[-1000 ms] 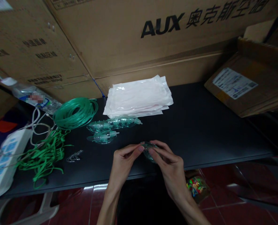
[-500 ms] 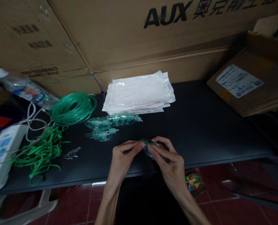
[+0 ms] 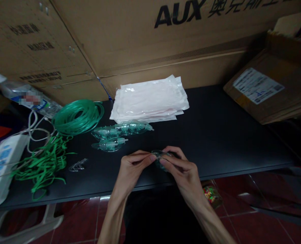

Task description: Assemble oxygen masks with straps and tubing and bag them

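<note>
**Both hands on one clear mask at the front edge of the counter**

We've got a small clear green-tinted mask (image 3: 161, 156) pinched between our two hands, right over the near edge of the black counter (image 3: 229, 135). The left hand (image 3: 131, 169) has its fingers (image 3: 150, 157) closed narrow on the mask's left side, and the right hand (image 3: 183, 171) wraps it from the right with its fingers curled shut on it. What exactly the fingertips are doing to it is too small to tell.

Progress, as far as we can judge: only this one piece is in hand. Two more masks (image 3: 121, 130) lie just behind our hands, untouched. The coil of green tubing (image 3: 78, 117), the loose green straps (image 3: 45, 162) and the little metal clips (image 3: 77, 165) all sit off to the left, and the stack of white pouches (image 3: 150, 98) at the back looks undisturbed. So most of the pile looks still to be handled.

Room-wise, the right half of the counter is bare dark surface, plenty of space there. The left is crowded, and the big cardboard boxes (image 3: 130, 40) wall off the back. The mask hangs right at the front edge, with red floor tiles (image 3: 242, 223) below, so a slip would drop it.
</note>
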`<control>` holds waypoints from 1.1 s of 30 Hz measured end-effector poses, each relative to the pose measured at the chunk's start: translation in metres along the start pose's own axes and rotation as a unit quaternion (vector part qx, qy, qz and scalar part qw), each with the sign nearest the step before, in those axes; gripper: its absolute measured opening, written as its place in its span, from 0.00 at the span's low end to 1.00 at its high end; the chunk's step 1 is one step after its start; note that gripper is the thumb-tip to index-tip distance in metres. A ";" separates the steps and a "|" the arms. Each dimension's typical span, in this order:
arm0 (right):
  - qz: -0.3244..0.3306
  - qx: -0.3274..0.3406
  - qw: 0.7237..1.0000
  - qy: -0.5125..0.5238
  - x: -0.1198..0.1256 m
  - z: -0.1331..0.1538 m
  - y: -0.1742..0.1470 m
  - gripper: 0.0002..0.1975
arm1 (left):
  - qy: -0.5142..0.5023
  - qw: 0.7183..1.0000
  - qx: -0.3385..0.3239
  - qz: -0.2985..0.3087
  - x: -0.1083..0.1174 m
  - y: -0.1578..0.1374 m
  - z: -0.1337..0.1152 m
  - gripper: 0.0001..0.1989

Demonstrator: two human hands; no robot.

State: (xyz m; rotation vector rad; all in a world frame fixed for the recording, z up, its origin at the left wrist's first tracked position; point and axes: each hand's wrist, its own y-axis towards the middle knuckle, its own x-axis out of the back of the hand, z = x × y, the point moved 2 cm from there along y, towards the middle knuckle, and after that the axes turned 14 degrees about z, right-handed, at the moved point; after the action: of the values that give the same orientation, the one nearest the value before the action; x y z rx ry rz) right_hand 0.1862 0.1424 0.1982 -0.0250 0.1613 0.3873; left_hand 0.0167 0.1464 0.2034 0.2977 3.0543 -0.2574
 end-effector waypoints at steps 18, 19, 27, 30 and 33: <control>0.065 -0.126 0.971 0.195 0.017 0.001 0.008 0.13 | 0.014 0.994 -0.072 0.078 0.003 -0.006 -0.002 0.08; 0.061 -0.143 0.968 0.199 0.018 0.002 0.009 0.14 | 0.031 0.992 -0.069 0.097 0.004 -0.006 -0.004 0.05; 0.089 -0.160 0.967 0.176 0.014 0.012 0.021 0.22 | 0.070 0.990 -0.016 0.118 -0.008 -0.008 -0.015 0.14; 0.085 -0.137 0.974 0.159 0.015 0.014 0.017 0.25 | -0.011 1.000 0.003 0.006 -0.014 -0.012 -0.005 0.16; 0.117 -0.097 0.980 0.125 0.016 0.014 0.013 0.25 | -0.069 0.996 0.010 -0.055 -0.022 -0.016 0.002 0.18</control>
State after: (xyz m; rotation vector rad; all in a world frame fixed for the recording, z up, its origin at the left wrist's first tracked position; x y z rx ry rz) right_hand 0.1977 0.1615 0.2096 -0.2505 0.3757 0.6332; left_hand 0.0348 0.1262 0.2063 0.1071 2.9372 -0.3025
